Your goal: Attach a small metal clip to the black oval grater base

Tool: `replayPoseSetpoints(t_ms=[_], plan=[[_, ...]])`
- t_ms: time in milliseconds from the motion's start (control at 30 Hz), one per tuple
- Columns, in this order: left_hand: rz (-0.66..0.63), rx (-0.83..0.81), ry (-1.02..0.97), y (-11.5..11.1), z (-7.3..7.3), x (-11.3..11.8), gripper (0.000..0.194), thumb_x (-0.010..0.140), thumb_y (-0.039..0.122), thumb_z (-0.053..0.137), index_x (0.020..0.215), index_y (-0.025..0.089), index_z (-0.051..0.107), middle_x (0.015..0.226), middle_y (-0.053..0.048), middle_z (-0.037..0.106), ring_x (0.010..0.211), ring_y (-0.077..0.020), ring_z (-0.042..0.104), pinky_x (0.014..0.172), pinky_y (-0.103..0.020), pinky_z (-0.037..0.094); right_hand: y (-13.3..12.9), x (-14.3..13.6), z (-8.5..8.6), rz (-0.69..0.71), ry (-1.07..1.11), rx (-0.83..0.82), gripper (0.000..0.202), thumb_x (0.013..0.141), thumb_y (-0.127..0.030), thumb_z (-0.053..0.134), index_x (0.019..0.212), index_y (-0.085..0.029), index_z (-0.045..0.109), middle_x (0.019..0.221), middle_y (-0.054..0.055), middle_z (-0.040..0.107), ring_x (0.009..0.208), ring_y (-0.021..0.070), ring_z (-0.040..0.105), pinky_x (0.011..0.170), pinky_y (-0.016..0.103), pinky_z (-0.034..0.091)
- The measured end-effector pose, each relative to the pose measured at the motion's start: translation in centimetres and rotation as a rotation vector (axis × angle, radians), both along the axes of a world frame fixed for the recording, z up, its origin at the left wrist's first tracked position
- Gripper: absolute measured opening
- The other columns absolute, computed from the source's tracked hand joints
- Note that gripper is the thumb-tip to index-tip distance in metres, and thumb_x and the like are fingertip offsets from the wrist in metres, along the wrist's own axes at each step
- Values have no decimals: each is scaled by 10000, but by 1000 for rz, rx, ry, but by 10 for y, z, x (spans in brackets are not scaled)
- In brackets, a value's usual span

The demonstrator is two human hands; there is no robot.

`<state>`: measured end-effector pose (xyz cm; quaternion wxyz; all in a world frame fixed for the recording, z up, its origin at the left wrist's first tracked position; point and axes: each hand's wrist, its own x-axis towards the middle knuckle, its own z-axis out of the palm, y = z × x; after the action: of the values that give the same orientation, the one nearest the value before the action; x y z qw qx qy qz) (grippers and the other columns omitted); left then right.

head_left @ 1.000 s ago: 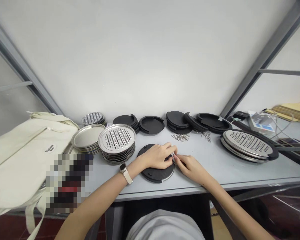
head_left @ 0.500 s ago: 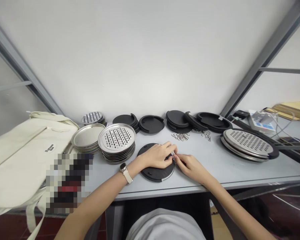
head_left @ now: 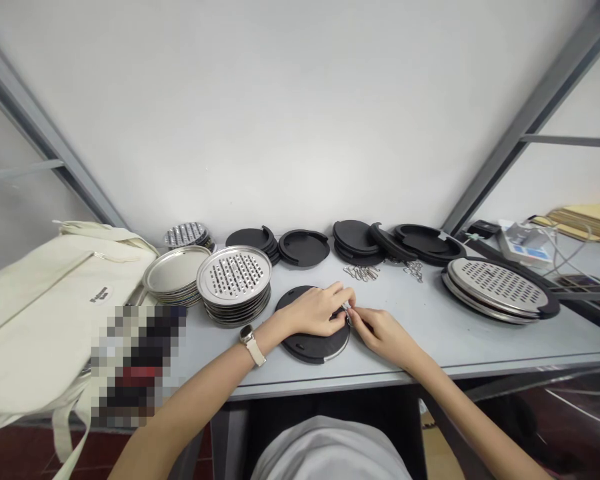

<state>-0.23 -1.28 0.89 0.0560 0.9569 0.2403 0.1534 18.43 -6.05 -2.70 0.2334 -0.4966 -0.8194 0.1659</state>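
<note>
A black round base (head_left: pixel 300 348) with a metal edge along its right side lies near the table's front edge. Across its top rests my left hand (head_left: pixel 317 312), its fingers bent and closed at the right rim. My right hand (head_left: pixel 377 333) meets it there and pinches a small metal wire clip (head_left: pixel 349 319); fingers partly cover the clip, and how it sits on the rim is hidden. Behind the hands lie a bunch of wire clips (head_left: pixel 361 273) and a second small bunch (head_left: pixel 413 270).
Left of the base stands a stack of round metal graters (head_left: pixel 234 275), beside a stack of plain metal discs (head_left: pixel 177 270). Black round bases (head_left: pixel 304 248) line the wall. Large graters (head_left: pixel 497 287) lie at right. A cream bag (head_left: pixel 45 320) covers the left end.
Hardly anything differs. Both hands stay at the right rim of the black base, with the fingers nearly still around the clip.
</note>
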Motion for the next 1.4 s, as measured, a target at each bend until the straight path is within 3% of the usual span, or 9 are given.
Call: replayPoseSetpoints(t_ms=[833, 1400], plan=[[-5, 25, 39, 1, 0, 0, 193, 890, 237, 394, 1080, 201, 398, 1033, -41, 527, 654, -140, 534, 574, -281, 404, 1, 2, -3, -3, -17, 60, 364, 981, -320, 281, 734, -194, 518, 648, 31, 608, 551, 149, 561, 568, 247, 369], [-20, -47, 32, -1, 3, 1, 207, 894, 229, 396, 1099, 200, 390, 1077, -49, 533, 789, -163, 574, 648, -288, 437, 0, 1, -4, -14, -74, 218, 361, 962, -283, 320, 664, -192, 504, 574, 23, 565, 479, 130, 503, 522, 250, 344]])
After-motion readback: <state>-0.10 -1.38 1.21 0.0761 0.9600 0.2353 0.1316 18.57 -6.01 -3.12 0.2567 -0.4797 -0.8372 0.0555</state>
